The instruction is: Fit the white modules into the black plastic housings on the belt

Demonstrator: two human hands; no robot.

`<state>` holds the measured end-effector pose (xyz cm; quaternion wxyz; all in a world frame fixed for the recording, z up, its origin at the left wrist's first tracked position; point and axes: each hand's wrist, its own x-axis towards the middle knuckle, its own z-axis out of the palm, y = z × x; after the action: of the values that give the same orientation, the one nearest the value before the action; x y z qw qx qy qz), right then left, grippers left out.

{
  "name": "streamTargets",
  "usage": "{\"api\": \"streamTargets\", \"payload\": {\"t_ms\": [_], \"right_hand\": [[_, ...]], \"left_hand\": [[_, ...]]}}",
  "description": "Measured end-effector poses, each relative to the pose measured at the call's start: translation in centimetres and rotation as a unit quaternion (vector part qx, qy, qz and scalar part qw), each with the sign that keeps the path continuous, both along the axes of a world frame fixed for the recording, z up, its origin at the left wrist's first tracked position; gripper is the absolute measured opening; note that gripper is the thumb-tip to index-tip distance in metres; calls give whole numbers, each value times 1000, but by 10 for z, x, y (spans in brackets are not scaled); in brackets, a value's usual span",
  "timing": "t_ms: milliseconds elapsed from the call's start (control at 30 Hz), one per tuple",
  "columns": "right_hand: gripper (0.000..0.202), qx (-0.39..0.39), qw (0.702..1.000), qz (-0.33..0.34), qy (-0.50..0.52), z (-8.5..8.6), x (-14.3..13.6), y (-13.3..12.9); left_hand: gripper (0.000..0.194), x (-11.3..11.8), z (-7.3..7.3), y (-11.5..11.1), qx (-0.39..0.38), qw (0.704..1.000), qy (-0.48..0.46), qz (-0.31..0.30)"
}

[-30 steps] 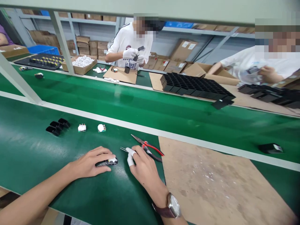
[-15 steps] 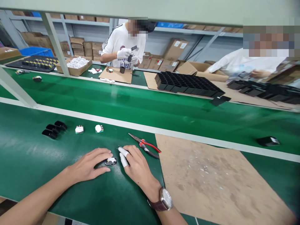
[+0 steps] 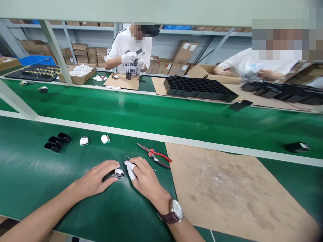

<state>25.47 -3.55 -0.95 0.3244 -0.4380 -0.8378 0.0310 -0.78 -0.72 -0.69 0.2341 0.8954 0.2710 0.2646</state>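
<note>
My left hand [image 3: 98, 176] is wrapped round a small black housing [image 3: 118, 173] with white and dark parts inside, standing on the green bench [image 3: 111, 215]. To its right, my right hand [image 3: 143, 174], with white covers on two fingertips and a watch at the wrist, is closed on a thin metal rod, whose ends show at the fingertips and beyond the knuckles. Red-handled pliers [image 3: 153, 154] lie just behind my right hand. Two small circuit boards with white tops, one [image 3: 84, 140] left of the other [image 3: 105, 139], lie behind my left hand.
Several black housings [image 3: 52, 147] lie at the left. Brown cardboard [image 3: 227, 191] covers the right of the bench. Beyond a white rail [image 3: 126, 132], a green belt [image 3: 151, 114] carries a black housing [image 3: 297, 147]. Two people work across it, near a black block of cases [image 3: 199, 89].
The view has shifted slightly. The black housing on the belt at the right has moved right. My right hand has come slightly nearer the housing in my left hand.
</note>
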Motion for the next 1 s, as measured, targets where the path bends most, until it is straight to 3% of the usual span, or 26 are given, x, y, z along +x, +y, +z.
{"api": "streamTargets", "payload": {"t_ms": [100,200,267,333,400,500,567,633,700,767,800,867,1000], "right_hand": [[36,-4,1000,-3,-14,-1,0,0],[35,-9,999,-20,-35,0,1,0],[34,-13,998,-37,-54,2,1,0],[33,-17,996,-56,-74,2,1,0],[33,-20,993,-69,-89,2,2,0],[35,-19,989,-89,-114,1,4,1],[39,-17,984,-113,-140,0,6,3],[40,-17,975,-140,-171,-1,8,4],[39,-16,967,-164,-195,-1,11,6],[38,-15,962,-178,-207,-1,13,7],[37,-14,961,-182,-207,-1,14,7],[37,-15,961,-185,-206,-1,15,8],[33,-19,961,-186,-203,-1,13,8]], "left_hand": [[33,1,0,0,2,1000,-18,-19],[24,6,4,1,-131,986,-97,32],[25,8,10,5,-297,930,-188,106],[32,8,18,11,-435,842,-276,162],[39,7,26,18,-501,772,-340,192],[42,3,30,24,-515,738,-379,217],[38,1,28,25,-486,762,-365,220],[29,0,23,22,-395,835,-319,212],[16,0,19,16,-216,926,-247,185],[13,2,15,9,-22,976,-172,131],[17,4,14,6,46,984,-140,101],[19,8,14,1,103,990,-84,55],[7,12,20,10,82,996,-24,24]]}}
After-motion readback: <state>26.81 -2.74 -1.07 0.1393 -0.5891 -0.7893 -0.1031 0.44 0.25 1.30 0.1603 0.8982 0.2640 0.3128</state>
